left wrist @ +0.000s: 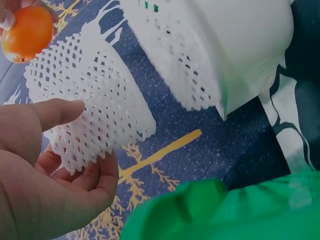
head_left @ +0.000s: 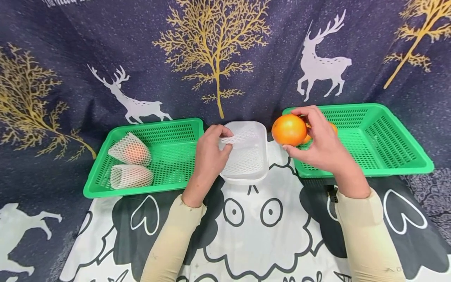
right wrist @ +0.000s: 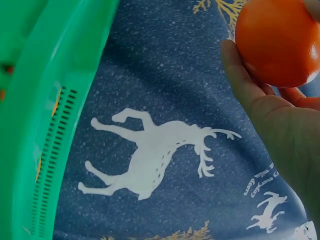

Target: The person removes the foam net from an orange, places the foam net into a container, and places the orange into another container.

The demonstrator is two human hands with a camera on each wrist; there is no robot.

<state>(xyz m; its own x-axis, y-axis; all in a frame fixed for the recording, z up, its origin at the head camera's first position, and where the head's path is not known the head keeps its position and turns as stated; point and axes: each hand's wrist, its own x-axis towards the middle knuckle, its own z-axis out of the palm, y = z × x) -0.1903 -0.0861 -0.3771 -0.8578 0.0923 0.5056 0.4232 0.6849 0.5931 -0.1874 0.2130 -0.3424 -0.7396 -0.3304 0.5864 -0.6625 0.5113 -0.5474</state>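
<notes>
My left hand pinches a white foam net sleeve between thumb and fingers, held over the white plastic container. In the left wrist view the sleeve hangs flat, its mesh showing. An orange sits in the grip of my right hand, at the left edge of the right green basket. The right wrist view shows the same orange between thumb and fingers. More white foam netting lies in the container.
To the left stands a green basket with two fruits in foam nets, an upper one and a lower one. More oranges lie in the right basket, partly behind my hand. A dark printed cloth hangs behind.
</notes>
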